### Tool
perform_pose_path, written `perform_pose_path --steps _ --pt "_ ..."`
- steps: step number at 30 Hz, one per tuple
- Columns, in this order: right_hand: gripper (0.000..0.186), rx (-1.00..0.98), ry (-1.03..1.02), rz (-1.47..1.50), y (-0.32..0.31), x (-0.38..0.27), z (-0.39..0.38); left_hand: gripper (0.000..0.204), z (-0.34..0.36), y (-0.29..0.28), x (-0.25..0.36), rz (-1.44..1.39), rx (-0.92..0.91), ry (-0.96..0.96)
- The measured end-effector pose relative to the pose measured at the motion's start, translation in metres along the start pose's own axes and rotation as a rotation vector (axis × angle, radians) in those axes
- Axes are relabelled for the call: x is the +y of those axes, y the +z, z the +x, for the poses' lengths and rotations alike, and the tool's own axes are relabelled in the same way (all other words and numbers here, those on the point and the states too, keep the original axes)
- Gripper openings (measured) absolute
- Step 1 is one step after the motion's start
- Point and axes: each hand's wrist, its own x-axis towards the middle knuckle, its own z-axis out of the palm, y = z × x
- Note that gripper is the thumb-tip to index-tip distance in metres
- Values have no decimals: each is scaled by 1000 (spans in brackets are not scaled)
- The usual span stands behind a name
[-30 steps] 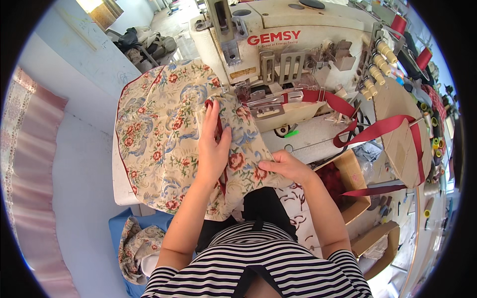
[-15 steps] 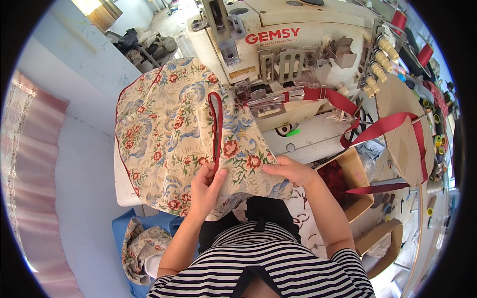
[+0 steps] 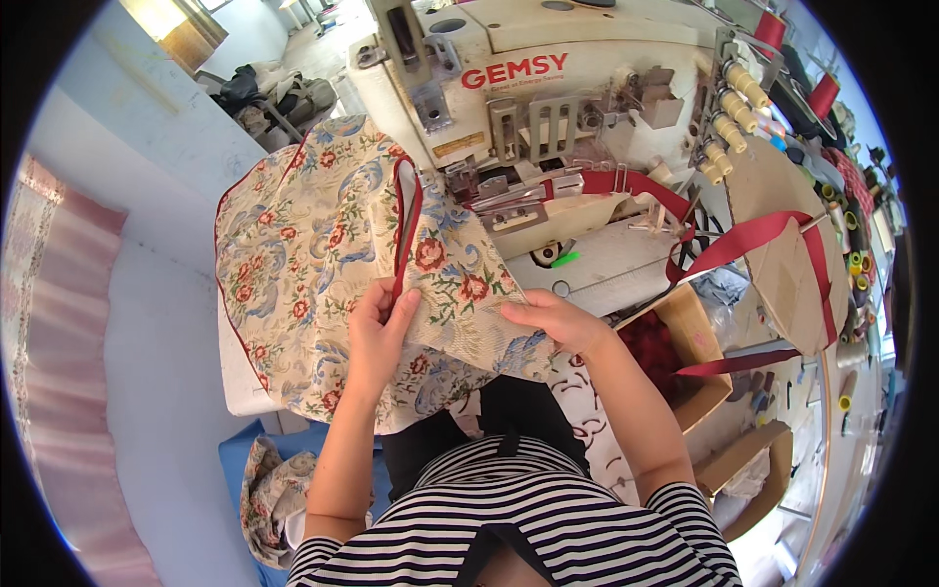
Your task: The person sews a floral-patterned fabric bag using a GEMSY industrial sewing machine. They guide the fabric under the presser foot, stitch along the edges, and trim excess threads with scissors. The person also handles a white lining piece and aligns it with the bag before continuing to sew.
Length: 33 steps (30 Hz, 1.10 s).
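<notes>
A large floral tapestry fabric (image 3: 303, 254) with dark red bound edges lies spread over the left end of the sewing machine's bed. My left hand (image 3: 383, 318) pinches it at the lower end of a red-trimmed slit (image 3: 405, 230), thumb on top. At the fabric's right edge, my right hand (image 3: 553, 318) grips the cloth, thumb above and fingers underneath. Beyond the cloth stands a white industrial sewing machine (image 3: 606, 112). Red binding tape (image 3: 646, 186) runs into a metal folder (image 3: 514, 196) beside its needle area, close to the fabric's upper right edge.
An open carton (image 3: 719, 367) with dark red material stands right of my lap, another box (image 3: 763, 479) below it. Cream thread guides (image 3: 729, 132) and red spools (image 3: 770, 31) rise at the right. More floral cloth (image 3: 264, 499) lies on blue material at lower left, near the wall (image 3: 166, 362).
Both hands have shifted slightly left and away from me, carrying the slit and the right part of the fabric along. The whole view has also moved a little.
</notes>
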Motion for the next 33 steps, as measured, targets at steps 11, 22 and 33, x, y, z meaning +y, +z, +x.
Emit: perform_pose_path --steps 11,22,33 --pt "50 -15 -4 -22 -5 7 -5 31 5 -29 -8 516 155 361" --pt "55 103 -26 -173 12 17 2 9 -60 -89 -39 531 293 59" --pt "47 77 -168 155 23 43 16 17 10 -97 74 884 495 567"
